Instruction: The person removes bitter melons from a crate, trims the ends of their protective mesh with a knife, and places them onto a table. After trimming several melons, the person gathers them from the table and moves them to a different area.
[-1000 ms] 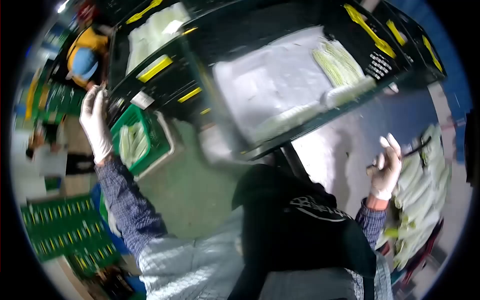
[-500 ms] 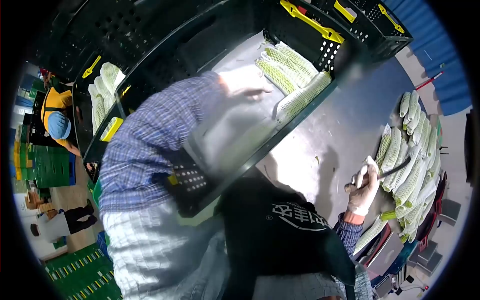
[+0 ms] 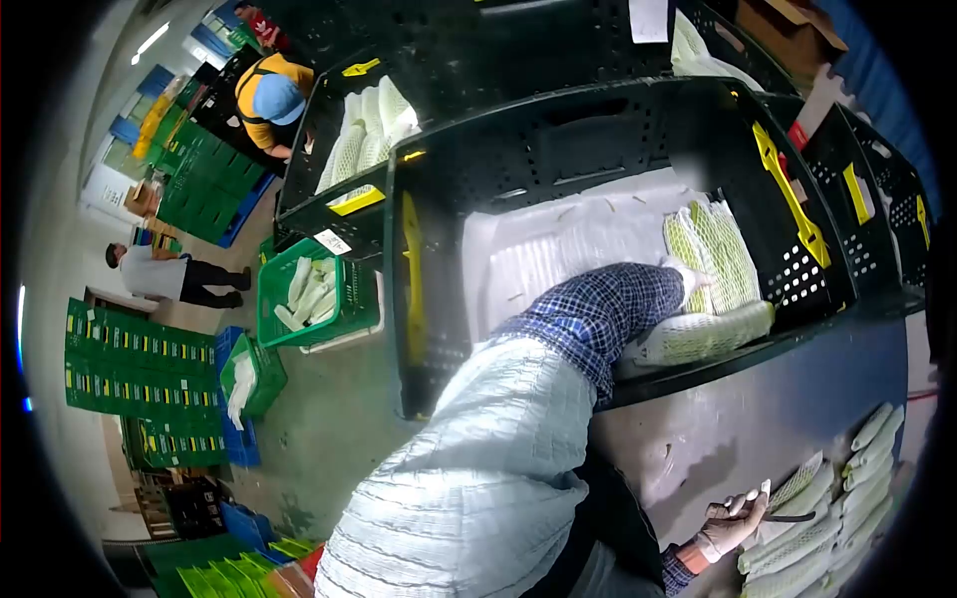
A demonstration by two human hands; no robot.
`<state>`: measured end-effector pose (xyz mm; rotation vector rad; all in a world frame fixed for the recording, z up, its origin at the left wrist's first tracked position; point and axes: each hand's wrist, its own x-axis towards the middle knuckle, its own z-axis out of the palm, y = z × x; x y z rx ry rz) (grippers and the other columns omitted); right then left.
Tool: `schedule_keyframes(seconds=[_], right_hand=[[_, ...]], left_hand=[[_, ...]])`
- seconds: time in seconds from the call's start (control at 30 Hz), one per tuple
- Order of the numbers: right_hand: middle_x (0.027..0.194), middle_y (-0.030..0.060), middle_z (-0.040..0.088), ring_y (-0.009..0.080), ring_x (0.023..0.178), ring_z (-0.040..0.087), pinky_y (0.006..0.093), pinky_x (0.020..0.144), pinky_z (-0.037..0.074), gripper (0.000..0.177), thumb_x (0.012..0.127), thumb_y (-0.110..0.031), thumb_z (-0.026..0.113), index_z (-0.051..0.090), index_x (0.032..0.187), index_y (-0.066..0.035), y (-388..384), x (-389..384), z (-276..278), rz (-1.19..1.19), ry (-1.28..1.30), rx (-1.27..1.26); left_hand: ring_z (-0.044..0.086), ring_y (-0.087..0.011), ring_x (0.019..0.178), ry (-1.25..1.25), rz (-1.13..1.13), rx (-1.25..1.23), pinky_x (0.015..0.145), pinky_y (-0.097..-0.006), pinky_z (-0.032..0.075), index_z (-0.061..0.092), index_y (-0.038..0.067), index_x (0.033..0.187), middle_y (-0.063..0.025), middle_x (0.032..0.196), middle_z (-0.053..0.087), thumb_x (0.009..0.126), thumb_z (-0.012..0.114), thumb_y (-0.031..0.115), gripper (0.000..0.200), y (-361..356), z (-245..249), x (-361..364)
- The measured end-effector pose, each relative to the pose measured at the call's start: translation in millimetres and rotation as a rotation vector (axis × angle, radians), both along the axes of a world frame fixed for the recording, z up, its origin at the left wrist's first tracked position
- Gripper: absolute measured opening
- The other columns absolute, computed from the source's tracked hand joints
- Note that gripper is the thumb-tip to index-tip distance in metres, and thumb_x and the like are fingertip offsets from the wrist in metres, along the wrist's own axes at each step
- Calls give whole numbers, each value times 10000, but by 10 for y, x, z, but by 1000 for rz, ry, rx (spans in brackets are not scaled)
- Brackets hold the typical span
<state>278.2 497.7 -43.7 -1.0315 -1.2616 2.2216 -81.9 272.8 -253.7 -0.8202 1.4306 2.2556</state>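
Observation:
My left hand (image 3: 688,283), in a pale glove, reaches into a black crate (image 3: 598,108) and rests against green gourds (image 3: 723,249) in white foam nets. Its visible fingers look stretched out, and my plaid sleeve hides part of the hand. Another netted gourd (image 3: 706,337) lies crosswise along the crate's near side, below that hand. At the lower right, my gloved right hand (image 3: 733,523) is closed around a knife (image 3: 791,518) with a dark, thin blade. Beside the knife lie several netted gourds (image 3: 812,543) on the metal table (image 3: 648,439).
White lining (image 3: 558,249) covers the crate floor. Another black crate with netted gourds (image 3: 369,130) stands behind left. A green basket (image 3: 344,309) of pale pieces sits on the floor. A person in yellow (image 3: 269,90) and a person in white (image 3: 155,274) are at the left, near stacked green crates (image 3: 140,359).
The view has swung left, so the crate appears further right and more level. My left hand has come down from above the lining onto the gourds. My right hand still holds the knife.

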Motion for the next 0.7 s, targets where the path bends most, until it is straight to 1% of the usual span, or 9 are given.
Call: schedule_keyframes(seconds=[0.13, 0.17, 0.27, 0.3, 0.37, 0.5, 0.57, 0.63, 0.7], right_hand=[[742, -60, 626, 40, 466, 447, 185, 310, 292, 368, 1000, -315, 533, 589, 1298, -107, 21, -54, -1, 89, 43, 30], [747, -61, 630, 40, 465, 445, 184, 311, 286, 366, 1000, -313, 532, 590, 1296, -107, 33, -36, -5, 89, 58, 31], [754, -62, 636, 40, 462, 440, 183, 310, 276, 358, 1001, -302, 532, 593, 1294, -106, 27, 27, 8, 82, 84, 23], [751, -62, 634, 42, 462, 441, 184, 309, 276, 356, 1001, -295, 532, 593, 1296, -106, -1, 64, 27, 74, 73, 11], [755, -61, 632, 44, 462, 442, 186, 306, 276, 354, 1000, -285, 534, 593, 1298, -105, -84, 109, 57, 76, 63, 3], [791, -63, 624, 48, 466, 454, 194, 292, 274, 353, 1003, -272, 529, 589, 1308, -103, -133, 144, -9, 162, 98, 12], [795, -65, 617, 49, 467, 456, 195, 288, 273, 349, 1006, -271, 526, 590, 1303, -99, -224, 127, 45, 213, 95, 36], [784, -61, 608, 46, 469, 455, 199, 282, 273, 343, 1009, -272, 523, 593, 1292, -90, -296, 130, 124, 253, 145, 34], [781, -59, 603, 44, 468, 450, 200, 278, 267, 340, 1011, -274, 520, 595, 1286, -89, -446, 124, 281, 246, 141, 66]], left_hand=[[699, -342, 942, 116, 174, 225, 782, -459, 612, 556, -70, 1214, -224, 1089, 679, 784, 694, -112, 454, -158, 629, 489], [695, -336, 952, 87, 213, 64, 774, -452, 615, 511, -58, 1222, -224, 1096, 666, 781, 697, -102, 481, -196, 635, 494], [683, -322, 961, 146, 350, 8, 786, -440, 612, 407, -21, 1235, -225, 1145, 629, 785, 715, -70, 548, -466, 1361, 651], [682, -311, 939, 269, 346, -50, 784, -441, 607, 408, -8, 1229, -223, 1141, 631, 771, 733, -48, 563, -536, 1217, 521], [671, -281, 942, 364, 186, -112, 814, -419, 588, 427, 2, 1221, -203, 1127, 635, 749, 762, -10, 579, -815, 1827, 657], [636, -206, 970, 832, 29, -154, 880, -349, 535, 472, 36, 1208, -142, 1070, 640, 706, 805, 28, 603, -1022, 2445, 645], [624, -193, 982, 950, -101, -116, 880, -344, 531, 469, 44, 1239, -134, 1098, 626, 719, 811, 83, 624, -1184, 2972, 713], [616, -221, 1014, 988, -177, -65, 894, -387, 528, 459, 45, 1280, -139, 1114, 606, 770, 785, 171, 619, -1410, 3705, 1115], [612, -264, 1034, 1125, -153, 211, 908, -467, 525, 446, 37, 1302, -144, 1110, 591, 816, 746, 242, 607, -1458, 4004, 1115]])
